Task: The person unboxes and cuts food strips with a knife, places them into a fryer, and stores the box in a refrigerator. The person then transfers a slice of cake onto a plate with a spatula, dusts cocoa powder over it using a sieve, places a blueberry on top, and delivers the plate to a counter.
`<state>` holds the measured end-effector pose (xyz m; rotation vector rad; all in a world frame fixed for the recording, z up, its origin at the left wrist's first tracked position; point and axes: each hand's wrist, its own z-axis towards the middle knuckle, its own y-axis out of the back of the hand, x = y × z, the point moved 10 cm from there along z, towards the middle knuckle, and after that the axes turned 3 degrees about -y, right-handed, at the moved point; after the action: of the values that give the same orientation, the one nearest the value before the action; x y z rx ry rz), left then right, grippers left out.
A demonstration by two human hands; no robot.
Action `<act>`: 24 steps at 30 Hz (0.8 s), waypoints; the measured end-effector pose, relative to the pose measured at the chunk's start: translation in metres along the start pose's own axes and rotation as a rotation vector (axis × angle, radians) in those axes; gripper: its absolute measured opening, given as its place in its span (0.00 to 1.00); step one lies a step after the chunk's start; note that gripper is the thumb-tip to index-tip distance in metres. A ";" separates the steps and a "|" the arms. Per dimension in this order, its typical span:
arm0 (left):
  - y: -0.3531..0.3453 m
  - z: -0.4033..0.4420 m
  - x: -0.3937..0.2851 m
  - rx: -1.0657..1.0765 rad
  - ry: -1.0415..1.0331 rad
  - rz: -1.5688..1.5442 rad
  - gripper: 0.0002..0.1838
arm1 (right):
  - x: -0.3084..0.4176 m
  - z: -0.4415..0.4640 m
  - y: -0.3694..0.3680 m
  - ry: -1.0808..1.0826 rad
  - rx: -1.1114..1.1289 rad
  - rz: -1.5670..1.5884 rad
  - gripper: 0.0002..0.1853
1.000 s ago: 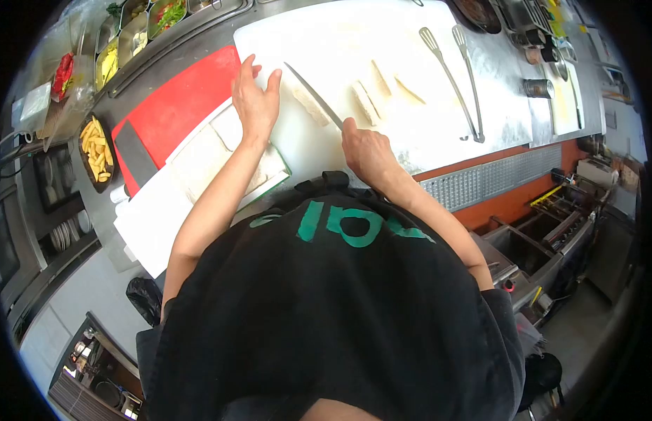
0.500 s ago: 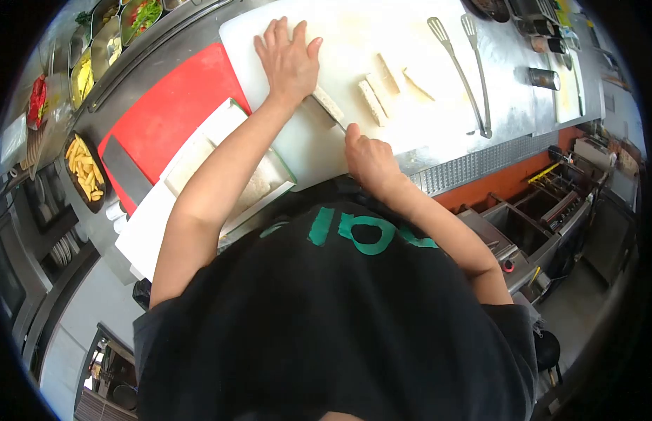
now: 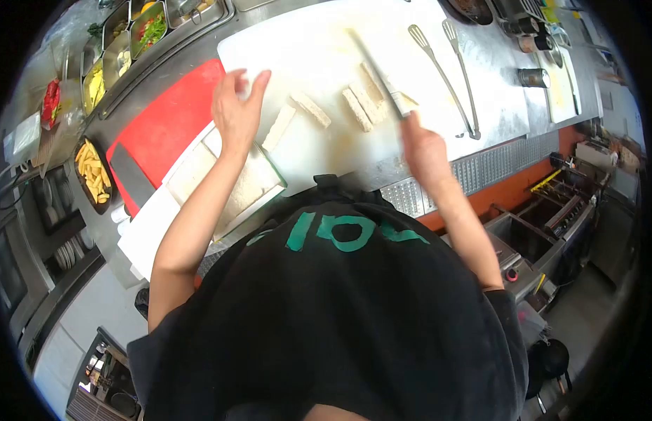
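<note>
My right hand (image 3: pixel 425 151) is wrapped round the handle of a long knife (image 3: pixel 377 70), whose blade points up and left over the white cutting board (image 3: pixel 305 42). Just left of the blade lie pale bread-like strips (image 3: pixel 359 109), close together. Two more strips (image 3: pixel 310 110) rest apart at the board's left part. My left hand (image 3: pixel 236 116) is raised with fingers spread and nothing in it, near the board's left edge. Below it sits a white container (image 3: pixel 275 184) with pale slabs (image 3: pixel 245 189) inside, partly hidden by my forearm.
Two slotted utensils (image 3: pixel 448 84) lie on the board's right. A red board (image 3: pixel 164 116) with a grey strip (image 3: pixel 129 168) is at the left, beside a dark dish of fries (image 3: pixel 94 172). Metal food pans (image 3: pixel 117 63) stand upper left. A jar (image 3: pixel 533 78) stands at the right.
My left hand has lifted off the board and moved left and down. The knife in my right hand has moved right, away from the left strips, which now lie apart.
</note>
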<state>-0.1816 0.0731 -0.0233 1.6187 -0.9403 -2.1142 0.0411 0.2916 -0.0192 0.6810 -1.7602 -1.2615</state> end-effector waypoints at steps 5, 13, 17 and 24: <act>-0.047 -0.054 -0.004 0.472 -0.152 0.344 0.33 | -0.096 0.032 0.009 -0.048 -0.124 -0.346 0.09; -0.063 -0.028 0.024 0.408 0.211 0.190 0.40 | -0.027 0.052 0.028 0.224 -0.339 -0.060 0.14; -0.077 -0.031 -0.021 0.211 0.170 0.306 0.40 | -0.018 0.086 -0.014 0.125 -0.144 -0.203 0.18; -0.093 -0.045 -0.042 0.249 0.010 0.373 0.35 | -0.001 0.099 -0.030 0.219 -0.028 -0.125 0.20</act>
<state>-0.1134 0.1532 -0.0610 1.4206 -1.4236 -1.7898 -0.0456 0.3289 -0.0609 0.8905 -1.5386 -1.2413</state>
